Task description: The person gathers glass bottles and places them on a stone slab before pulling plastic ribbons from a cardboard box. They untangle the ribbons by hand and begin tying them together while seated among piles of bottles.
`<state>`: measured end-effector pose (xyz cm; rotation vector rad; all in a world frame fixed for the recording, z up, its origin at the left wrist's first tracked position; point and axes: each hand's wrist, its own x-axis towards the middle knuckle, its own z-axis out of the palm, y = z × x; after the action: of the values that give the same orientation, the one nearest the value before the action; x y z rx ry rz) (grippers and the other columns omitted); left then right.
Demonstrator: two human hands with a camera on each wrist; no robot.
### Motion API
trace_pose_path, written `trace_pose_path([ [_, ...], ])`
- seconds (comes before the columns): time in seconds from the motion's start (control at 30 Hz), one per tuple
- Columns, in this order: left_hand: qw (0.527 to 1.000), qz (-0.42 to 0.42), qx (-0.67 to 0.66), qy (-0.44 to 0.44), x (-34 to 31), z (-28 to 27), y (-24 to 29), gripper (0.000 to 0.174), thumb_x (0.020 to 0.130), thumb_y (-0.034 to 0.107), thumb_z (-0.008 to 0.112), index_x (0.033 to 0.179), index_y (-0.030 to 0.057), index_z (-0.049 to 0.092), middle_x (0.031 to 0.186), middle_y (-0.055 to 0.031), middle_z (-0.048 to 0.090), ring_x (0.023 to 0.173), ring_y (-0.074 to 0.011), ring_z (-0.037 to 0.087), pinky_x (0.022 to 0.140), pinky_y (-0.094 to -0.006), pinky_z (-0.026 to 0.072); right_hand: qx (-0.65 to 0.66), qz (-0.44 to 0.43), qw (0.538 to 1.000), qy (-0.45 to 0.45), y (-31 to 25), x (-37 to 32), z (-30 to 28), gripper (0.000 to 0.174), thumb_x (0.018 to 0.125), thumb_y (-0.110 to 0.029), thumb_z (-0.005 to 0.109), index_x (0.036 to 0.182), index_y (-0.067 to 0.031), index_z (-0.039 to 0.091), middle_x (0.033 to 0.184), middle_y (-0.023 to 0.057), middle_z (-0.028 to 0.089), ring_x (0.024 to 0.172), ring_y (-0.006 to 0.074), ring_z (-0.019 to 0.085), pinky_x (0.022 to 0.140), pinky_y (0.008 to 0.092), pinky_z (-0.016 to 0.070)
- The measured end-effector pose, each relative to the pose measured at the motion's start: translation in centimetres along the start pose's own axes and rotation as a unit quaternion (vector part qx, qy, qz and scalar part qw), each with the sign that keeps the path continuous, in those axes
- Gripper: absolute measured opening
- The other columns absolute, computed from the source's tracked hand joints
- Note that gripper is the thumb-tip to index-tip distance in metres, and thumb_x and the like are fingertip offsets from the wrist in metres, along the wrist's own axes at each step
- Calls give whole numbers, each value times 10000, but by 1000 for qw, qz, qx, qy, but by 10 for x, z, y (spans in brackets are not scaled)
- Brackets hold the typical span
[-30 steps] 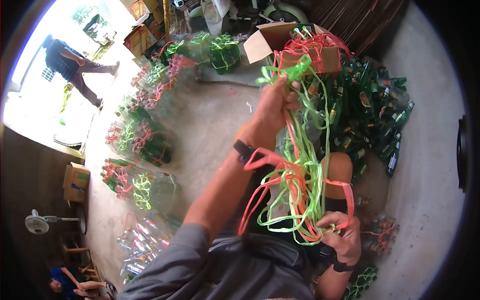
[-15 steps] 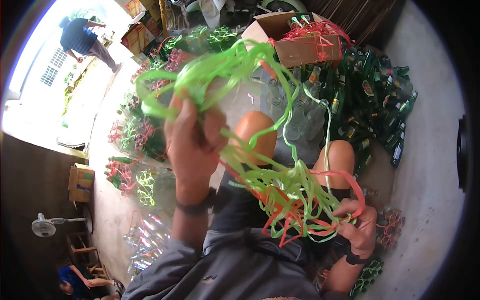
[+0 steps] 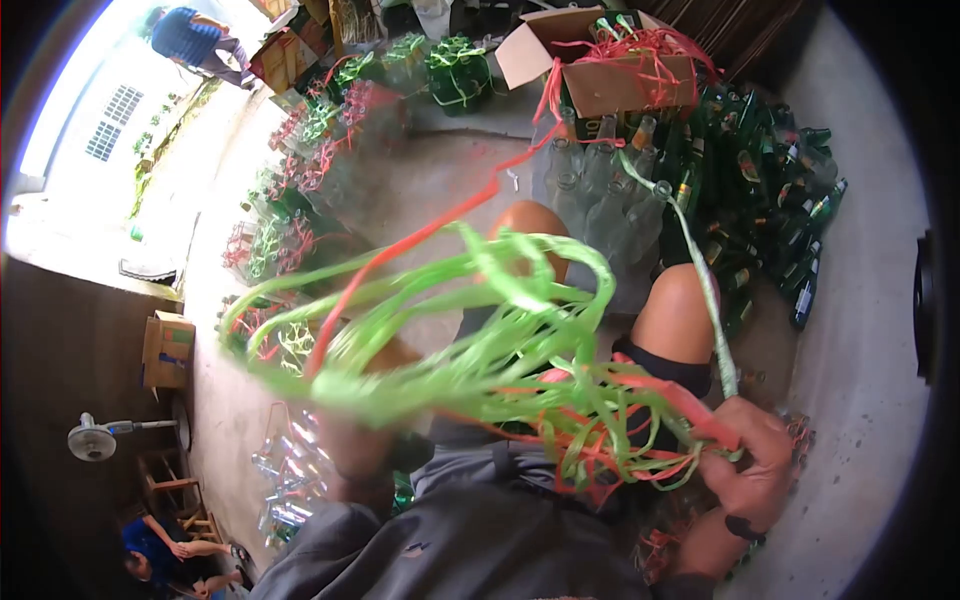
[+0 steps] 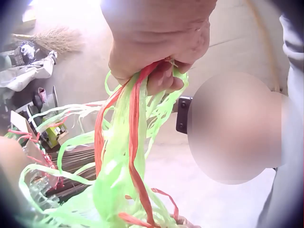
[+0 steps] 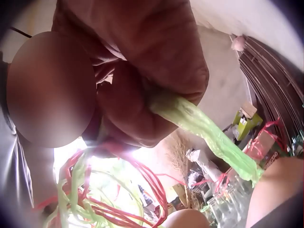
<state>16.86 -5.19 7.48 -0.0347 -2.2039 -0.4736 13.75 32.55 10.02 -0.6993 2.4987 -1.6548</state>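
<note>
A loose tangle of green and red plastic strands stretches across the lap between the two hands. The left hand grips its upper end, fingers curled round the strands; in the head view this hand is blurred and mostly behind them. At the right of the lap the right hand pinches the other end. A twisted green strand runs from between the right thumb and fingers, and in the head view it reaches up towards the clear bottles beyond the knees.
An open cardboard box with red strands stands behind the clear bottles. Green bottles lie piled at the right by the wall. Tied bottle bundles line the left side. A fan and a seated person are at far left.
The left hand has swung from near the box, left and down towards the body, spreading the strands. The right hand, still gripping, has shifted slightly right. The walking person has moved farther away.
</note>
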Motion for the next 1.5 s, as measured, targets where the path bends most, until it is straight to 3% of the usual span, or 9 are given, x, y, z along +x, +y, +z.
trace_pose_path([
  [0.03, 879, -345, -316, -89, 2, 2, 12, 551, 747, 162, 896, 1190, -77, 673, 1111, -195, 719, 949, -244, 709, 818, -386, 585, -5, 0, 1000, 3, 0, 0, -3, 210, 689, -47, 661, 885, 27, 679, 751, 76, 622, 657, 179, 576, 622, 305, 442],
  [0.07, 723, -417, -550, -36, -1, 13, 11, 524, 766, 91, 860, 1218, -71, 650, 1024, -167, 717, 937, -247, 711, 838, -373, 580, -10, 2, 1000, 7, 3, -1, -6, 210, 692, -47, 659, 888, 26, 675, 762, 76, 625, 667, 176, 575, 627, 305, 440],
  [0.23, 620, -419, -634, -196, 8, 56, -7, 402, 992, 217, 625, 1304, -32, 580, 846, -70, 625, 650, -132, 573, 605, -274, 483, 85, 75, 994, -8, 19, 4, -2, 385, 748, 27, 662, 1132, 44, 639, 978, 107, 650, 876, 181, 641, 805, 293, 504],
  [0.43, 700, -458, -506, -211, -20, 91, -30, 339, 1047, 170, 543, 1327, -19, 573, 923, -54, 628, 648, -104, 556, 626, -297, 518, 194, 183, 964, 14, 49, 7, 8, 524, 824, 94, 593, 1342, 55, 530, 1123, 91, 636, 986, 113, 615, 899, 251, 470],
  [0.63, 747, -454, -424, -236, -20, 89, -37, 344, 1046, 166, 560, 1339, -14, 560, 921, -43, 628, 714, -108, 626, 651, -279, 572, 145, 173, 972, 69, 55, 9, 0, 385, 927, -45, 594, 1302, 45, 583, 1114, 93, 664, 800, 27, 521, 693, 186, 413],
  [1.1, 744, -422, -446, -264, -29, 93, -52, 378, 1051, 163, 555, 1379, -23, 532, 985, -40, 647, 751, -95, 615, 667, -274, 550, 237, 130, 920, 283, 80, -26, -45, 227, 1027, -68, 542, 1206, 45, 623, 1005, 61, 594, 588, -11, 302, 509, 154, 247],
  [1.2, 785, -401, -395, -259, -24, 86, -52, 369, 1038, 238, 595, 1275, -44, 616, 961, -61, 678, 780, -97, 629, 661, -270, 534, 243, 109, 913, 310, 76, -37, -53, 236, 1033, -61, 518, 1219, 54, 606, 1027, 67, 558, 588, -5, 297, 502, 161, 249],
  [1.3, 842, -251, -101, -467, -4, 63, -69, 492, 1012, 403, 612, 913, -60, 743, 703, -78, 690, 679, -107, 645, 617, -264, 507, 224, 64, 928, 291, 62, -43, -56, 225, 1033, -54, 488, 1193, 60, 597, 1011, 66, 521, 583, -7, 272, 499, 160, 236],
  [1.5, 842, -314, -237, -368, 22, 10, -21, 321, 892, 250, 788, 815, -57, 730, 673, -101, 696, 614, -146, 663, 576, -283, 496, 118, 2, 961, 251, 29, -50, -42, 199, 982, -148, 574, 1047, 41, 584, 867, 79, 460, 619, 47, 306, 514, 184, 198],
])
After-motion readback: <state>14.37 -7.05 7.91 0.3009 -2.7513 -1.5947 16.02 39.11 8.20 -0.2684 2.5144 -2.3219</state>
